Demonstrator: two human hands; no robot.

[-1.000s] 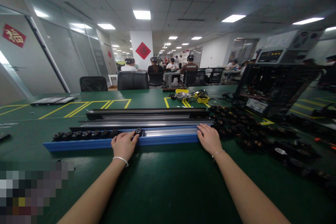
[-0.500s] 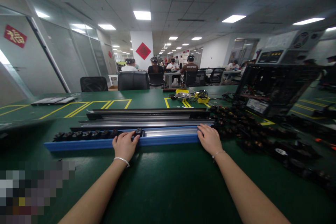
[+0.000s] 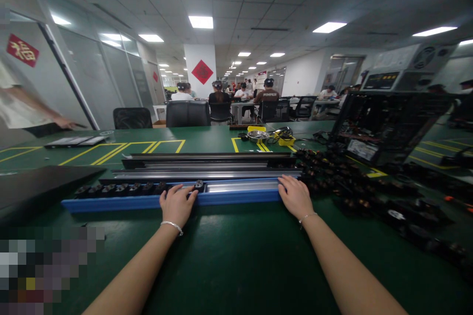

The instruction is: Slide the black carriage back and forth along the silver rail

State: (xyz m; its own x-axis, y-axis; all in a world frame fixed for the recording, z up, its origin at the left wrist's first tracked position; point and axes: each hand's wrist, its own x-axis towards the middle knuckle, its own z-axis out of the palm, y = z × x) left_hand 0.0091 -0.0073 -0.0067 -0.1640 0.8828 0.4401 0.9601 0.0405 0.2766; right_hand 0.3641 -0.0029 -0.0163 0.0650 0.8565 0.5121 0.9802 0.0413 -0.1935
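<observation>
Against the earlier frames: a single black module (image 3: pixel 199 185) sits a little further right along the blue channel (image 3: pixel 236 199). The left hand (image 3: pixel 178 206) has shifted slightly right with it. The right hand (image 3: pixel 297 197) keeps its place at the channel's right end. At far left, another person (image 3: pixel 25 103) in a pale top has come into view, one arm held out, blurred. On the worktop (image 3: pixel 236 261) below that person, a broad dark shape (image 3: pixel 48 187) now spreads where only a small dark item lay a second ago; too indistinct to name.

Position of the module: inside the channel, at the right-hand side of the left fingers, apparently touching index and thumb tips. Those fingers are parted and slightly bent; index over the channel, thumb nearer its front wall. Cannot tell whether they pinch the module or merely press its side. Module well apart from the right hand, bare silvery strip (image 3: pixel 242 185) between.

Right fingers: loosely bent over the channel's end; grip or simple rest, cannot tell.

Left of the left hand, more black modules (image 3: pixel 121 189) in a row within the same channel. Behind it, parallel metal rails (image 3: pixel 207 173).
</observation>
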